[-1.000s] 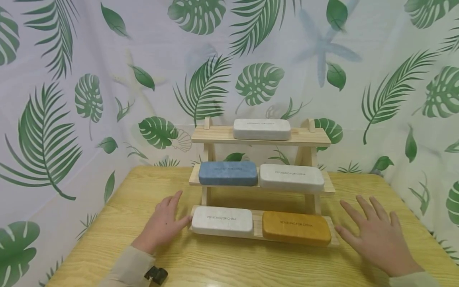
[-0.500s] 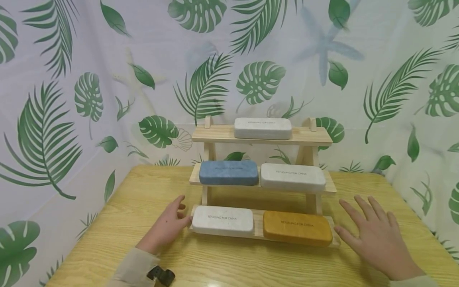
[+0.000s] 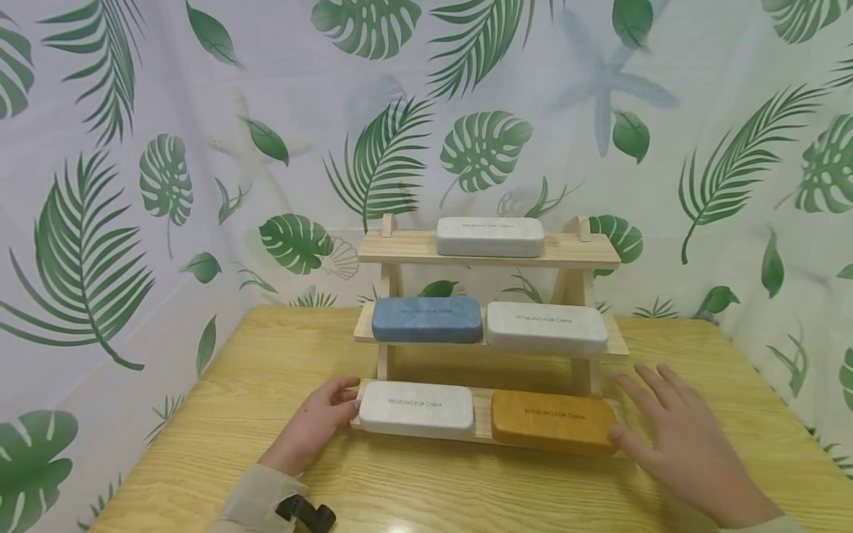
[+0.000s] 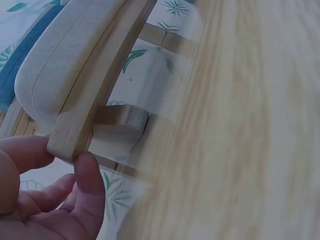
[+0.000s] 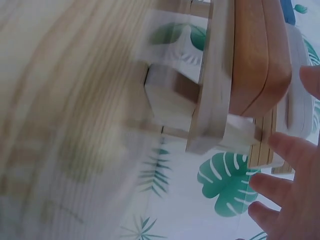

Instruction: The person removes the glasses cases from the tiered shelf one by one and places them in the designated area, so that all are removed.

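A three-tier wooden display stand (image 3: 400, 250) bears several hard eyeglass cases lettered "REFUELING FOR CHINA". On the bottom tier lie a white case (image 3: 416, 409) at left and an orange case (image 3: 553, 422) at right. My left hand (image 3: 313, 428) pinches the left end of the bottom board (image 4: 77, 132) between thumb and finger, as the left wrist view shows. Beside the board's right end, my right hand (image 3: 689, 444) spreads its fingers; its thumb is close to the orange case in the head view. The right wrist view shows the right fingers (image 5: 280, 187) apart from the board end.
The middle tier carries a blue case (image 3: 426, 320) and another white case (image 3: 546, 328). One more white case (image 3: 489, 237) sits on top. Under the stand is a wood-grain table (image 3: 413, 481). Leaf-printed cloth (image 3: 300, 89) hangs behind and at both sides.
My left hand has turned slightly and taken hold of the bottom board's left end. The right hand has moved a little left, closer to the stand. The cases stay put.
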Demonstrator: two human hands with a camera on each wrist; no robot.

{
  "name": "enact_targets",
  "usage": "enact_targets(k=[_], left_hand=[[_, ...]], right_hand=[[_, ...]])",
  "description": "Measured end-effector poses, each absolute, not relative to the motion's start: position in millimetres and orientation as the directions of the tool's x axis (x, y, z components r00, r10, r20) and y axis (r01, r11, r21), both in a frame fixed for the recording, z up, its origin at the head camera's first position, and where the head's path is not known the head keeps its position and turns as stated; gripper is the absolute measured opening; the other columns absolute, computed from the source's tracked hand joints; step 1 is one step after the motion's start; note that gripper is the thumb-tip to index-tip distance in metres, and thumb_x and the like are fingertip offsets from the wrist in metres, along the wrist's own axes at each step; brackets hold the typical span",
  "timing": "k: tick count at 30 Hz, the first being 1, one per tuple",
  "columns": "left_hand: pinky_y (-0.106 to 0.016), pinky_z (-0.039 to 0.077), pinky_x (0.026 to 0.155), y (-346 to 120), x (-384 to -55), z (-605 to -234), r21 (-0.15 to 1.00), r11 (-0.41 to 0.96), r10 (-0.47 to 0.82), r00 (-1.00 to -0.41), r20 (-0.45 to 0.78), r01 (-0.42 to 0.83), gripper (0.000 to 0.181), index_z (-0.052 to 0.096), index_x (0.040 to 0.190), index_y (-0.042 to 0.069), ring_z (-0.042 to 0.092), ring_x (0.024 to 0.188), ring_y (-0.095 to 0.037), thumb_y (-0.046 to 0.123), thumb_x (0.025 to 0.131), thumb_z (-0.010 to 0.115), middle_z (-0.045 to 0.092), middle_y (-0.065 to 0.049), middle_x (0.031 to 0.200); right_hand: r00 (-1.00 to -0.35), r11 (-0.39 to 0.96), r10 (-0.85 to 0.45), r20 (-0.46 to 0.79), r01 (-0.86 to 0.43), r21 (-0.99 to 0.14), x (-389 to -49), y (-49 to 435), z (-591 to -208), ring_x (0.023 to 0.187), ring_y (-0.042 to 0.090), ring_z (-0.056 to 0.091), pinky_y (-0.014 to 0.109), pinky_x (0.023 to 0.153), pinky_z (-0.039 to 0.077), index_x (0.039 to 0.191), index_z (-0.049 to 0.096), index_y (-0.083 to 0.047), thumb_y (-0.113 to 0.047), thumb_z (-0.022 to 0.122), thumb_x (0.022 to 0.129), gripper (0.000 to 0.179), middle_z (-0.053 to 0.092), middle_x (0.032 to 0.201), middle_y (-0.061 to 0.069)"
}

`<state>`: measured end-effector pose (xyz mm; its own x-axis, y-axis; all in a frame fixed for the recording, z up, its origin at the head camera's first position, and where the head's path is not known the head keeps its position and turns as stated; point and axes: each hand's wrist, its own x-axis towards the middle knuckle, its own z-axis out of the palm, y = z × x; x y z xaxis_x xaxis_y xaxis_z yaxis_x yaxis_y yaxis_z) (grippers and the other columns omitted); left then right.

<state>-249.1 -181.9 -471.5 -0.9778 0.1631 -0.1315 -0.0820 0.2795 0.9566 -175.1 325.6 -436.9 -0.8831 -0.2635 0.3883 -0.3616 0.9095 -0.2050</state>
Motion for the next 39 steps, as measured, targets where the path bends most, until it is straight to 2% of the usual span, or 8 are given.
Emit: enact_targets(k=[5, 10, 15, 19, 30, 39], left_hand=[[-0.037, 0.052, 0.088, -182, -250, -477, 0.971, 0.228, 0.194, -0.973, -0.122, -0.076, 0.052, 0.045, 0.149, 0.004, 0.062, 0.111, -0.025, 0.018, 0.101, 0.061, 0.06, -0.015, 0.133], [-0.036, 0.051, 0.088, -182, -251, -482, 0.982, 0.165, 0.209, -0.97, -0.122, -0.088, 0.052, 0.044, 0.149, 0.002, 0.061, 0.111, -0.025, 0.017, 0.102, 0.06, 0.059, -0.016, 0.132], [-0.033, 0.051, 0.092, -183, -251, -489, 0.991, 0.04, 0.26, -0.957, -0.132, -0.126, 0.051, 0.038, 0.152, -0.002, 0.058, 0.115, -0.025, 0.011, 0.105, 0.054, 0.053, -0.02, 0.136], [-0.031, 0.051, 0.094, -184, -250, -491, 0.99, -0.01, 0.27, -0.954, -0.13, -0.138, 0.051, 0.036, 0.152, -0.004, 0.057, 0.117, -0.023, 0.009, 0.105, 0.053, 0.051, -0.021, 0.138], [-0.031, 0.049, 0.098, -183, -247, -494, 0.987, -0.022, 0.264, -0.953, -0.146, -0.158, 0.052, 0.038, 0.151, -0.005, 0.056, 0.12, -0.023, 0.012, 0.105, 0.056, 0.052, -0.021, 0.14], [-0.032, 0.049, 0.098, -186, -252, -492, 0.992, -0.007, 0.277, -0.953, -0.118, -0.125, 0.052, 0.037, 0.152, -0.005, 0.056, 0.122, -0.025, 0.011, 0.106, 0.054, 0.052, -0.021, 0.141]], right_hand=[[-0.871, 0.892, -0.302, 0.387, -0.402, -0.208, -174, 315, -438, 0.142, 0.053, 0.025, 0.073, 0.11, 0.016, 0.157, 0.039, -0.018, -0.048, 0.071, 0.093, 0.078, 0.035, 0.156, 0.025], [-0.862, 0.878, -0.339, 0.376, -0.433, -0.202, -174, 303, -439, 0.141, 0.052, 0.028, 0.07, 0.112, 0.019, 0.157, 0.039, -0.018, -0.053, 0.072, 0.091, 0.082, 0.036, 0.156, 0.024], [-0.873, 0.876, -0.358, 0.331, -0.437, -0.203, -174, 288, -438, 0.143, 0.047, 0.03, 0.069, 0.106, 0.031, 0.157, 0.041, -0.016, -0.063, 0.07, 0.087, 0.089, 0.033, 0.159, 0.02], [-0.883, 0.88, -0.367, 0.294, -0.432, -0.197, -174, 277, -439, 0.144, 0.045, 0.029, 0.068, 0.105, 0.033, 0.156, 0.041, -0.014, -0.069, 0.067, 0.086, 0.093, 0.031, 0.16, 0.019], [-0.899, 0.888, -0.349, 0.265, -0.408, -0.213, -177, 257, -446, 0.14, 0.045, 0.036, 0.064, 0.107, 0.035, 0.159, 0.035, -0.01, -0.075, 0.066, 0.082, 0.106, 0.036, 0.157, 0.019], [-0.915, 0.918, -0.302, 0.269, -0.356, -0.178, -180, 251, -442, 0.124, 0.038, 0.05, 0.059, 0.099, 0.045, 0.155, 0.042, -0.006, -0.08, 0.069, 0.074, 0.112, 0.053, 0.141, 0.018]])
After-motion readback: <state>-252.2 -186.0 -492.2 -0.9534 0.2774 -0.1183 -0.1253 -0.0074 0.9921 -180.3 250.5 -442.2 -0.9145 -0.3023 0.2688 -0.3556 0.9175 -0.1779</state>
